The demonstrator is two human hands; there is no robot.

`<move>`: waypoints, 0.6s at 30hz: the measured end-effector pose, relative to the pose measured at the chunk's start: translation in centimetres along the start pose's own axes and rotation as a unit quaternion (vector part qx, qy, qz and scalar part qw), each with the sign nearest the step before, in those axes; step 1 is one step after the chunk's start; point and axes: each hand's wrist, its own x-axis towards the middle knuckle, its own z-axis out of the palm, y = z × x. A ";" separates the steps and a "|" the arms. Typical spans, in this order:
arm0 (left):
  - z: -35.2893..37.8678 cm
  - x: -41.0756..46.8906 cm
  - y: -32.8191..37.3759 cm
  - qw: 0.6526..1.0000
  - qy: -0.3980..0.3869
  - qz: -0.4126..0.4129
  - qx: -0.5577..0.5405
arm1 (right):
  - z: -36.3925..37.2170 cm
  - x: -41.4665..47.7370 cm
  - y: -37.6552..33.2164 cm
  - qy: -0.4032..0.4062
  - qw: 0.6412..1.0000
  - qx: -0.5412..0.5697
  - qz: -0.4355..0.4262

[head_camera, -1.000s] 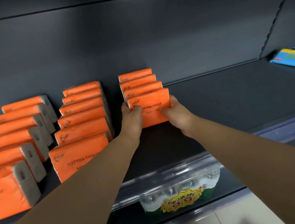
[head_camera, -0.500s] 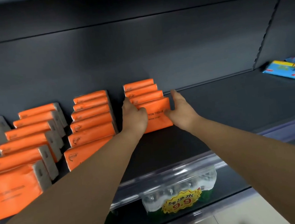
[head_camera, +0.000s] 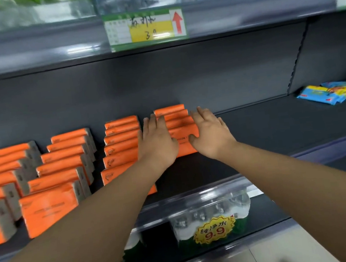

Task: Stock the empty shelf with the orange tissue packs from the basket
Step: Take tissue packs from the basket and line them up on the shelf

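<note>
Orange tissue packs [head_camera: 61, 166] stand on edge in four rows running from the near lip of the dark grey shelf [head_camera: 276, 131] toward its back wall, filling the left half of the shelf. The rightmost row [head_camera: 171, 118] is the shortest, four packs set far back, with bare shelf in front of it. Both hands are on this row. The left hand [head_camera: 158, 142] lies against its left side and the right hand [head_camera: 211, 136] against its right side, each with fingers straight and reaching toward the back wall, pressing the packs between them. The thumbs rest on the printed face of the front pack [head_camera: 186, 147]; neither hand has its fingers curled round anything. At the far right of the shelf lie a few blue packets [head_camera: 324, 94], well apart from the orange rows. A green and yellow price tag [head_camera: 144, 26] hangs on the edge of the shelf above, and a wrapped pack of water bottles [head_camera: 210, 211] with a yellow 9.9 sticker [head_camera: 214, 230] sits on the shelf below.
</note>
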 end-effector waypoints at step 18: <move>-3.8 -14.0 -5.1 0.976 -0.020 0.050 0.211 | 2.1 -11.0 -6.3 -0.061 0.988 -0.117 -0.075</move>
